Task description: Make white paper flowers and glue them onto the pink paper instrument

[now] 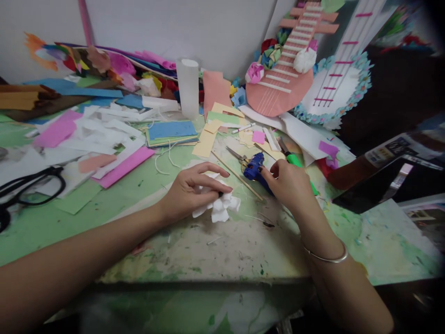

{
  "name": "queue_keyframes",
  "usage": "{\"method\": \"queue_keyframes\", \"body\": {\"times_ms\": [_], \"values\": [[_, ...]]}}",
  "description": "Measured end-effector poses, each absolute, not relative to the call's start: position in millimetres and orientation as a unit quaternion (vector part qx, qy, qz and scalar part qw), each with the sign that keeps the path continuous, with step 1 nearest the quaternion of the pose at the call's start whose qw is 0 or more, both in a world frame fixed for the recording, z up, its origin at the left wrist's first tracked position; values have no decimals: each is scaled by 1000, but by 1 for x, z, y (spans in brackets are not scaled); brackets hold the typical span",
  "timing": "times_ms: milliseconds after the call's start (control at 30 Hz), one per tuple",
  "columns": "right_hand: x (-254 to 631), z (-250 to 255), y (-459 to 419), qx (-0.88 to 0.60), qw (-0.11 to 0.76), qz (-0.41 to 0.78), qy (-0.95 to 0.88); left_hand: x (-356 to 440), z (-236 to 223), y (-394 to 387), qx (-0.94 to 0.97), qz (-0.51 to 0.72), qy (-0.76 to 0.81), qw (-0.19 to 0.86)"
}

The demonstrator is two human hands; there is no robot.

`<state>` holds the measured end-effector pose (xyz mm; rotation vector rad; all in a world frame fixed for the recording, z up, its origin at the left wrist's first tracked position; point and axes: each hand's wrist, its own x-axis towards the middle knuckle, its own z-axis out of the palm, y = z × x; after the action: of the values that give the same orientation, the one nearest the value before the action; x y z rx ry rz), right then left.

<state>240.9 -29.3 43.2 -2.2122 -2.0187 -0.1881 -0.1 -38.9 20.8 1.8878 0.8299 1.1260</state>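
A white paper flower (222,206) with curled petals is pinched between the thumb and fingers of my left hand (194,188), low over the table. My fingers hide its upper side. My right hand (288,181) has its fingers curled at a blue glue gun (254,164), with the thumb against it; the hand covers part of the grip. Scissors (238,154) lie with their blades pointing left, just beyond the glue gun. A thin wooden stick (236,175) rests between my two hands. Right behind my right hand is a bright green handle (295,160).
White paper strips (104,125) and pink paper (127,167) are heaped at left, near black glasses (41,185). A white roll (189,88) stands at the back beside blue paper sheets (172,130). Paper instrument models (281,90) lean at back right. A dark box (385,181) stands right.
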Motion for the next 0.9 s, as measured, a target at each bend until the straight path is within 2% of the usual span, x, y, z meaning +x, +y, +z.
{"method": "queue_keyframes", "body": {"times_ms": [200, 400, 667, 767, 900], "values": [[241, 40, -29, -709, 59, -20, -702, -2, 19, -37, 769, 423, 316, 359], [244, 34, -28, -716, 93, -15, -692, -5, 17, -35, 779, 419, 288, 368], [242, 36, -25, -711, 36, -6, -702, -2, 20, -38, 766, 400, 347, 364], [242, 40, -25, -709, 89, -8, -700, -2, 20, -39, 743, 406, 370, 383], [242, 50, -30, -704, 199, 1, -681, 0, 17, -38, 723, 421, 368, 405]]}}
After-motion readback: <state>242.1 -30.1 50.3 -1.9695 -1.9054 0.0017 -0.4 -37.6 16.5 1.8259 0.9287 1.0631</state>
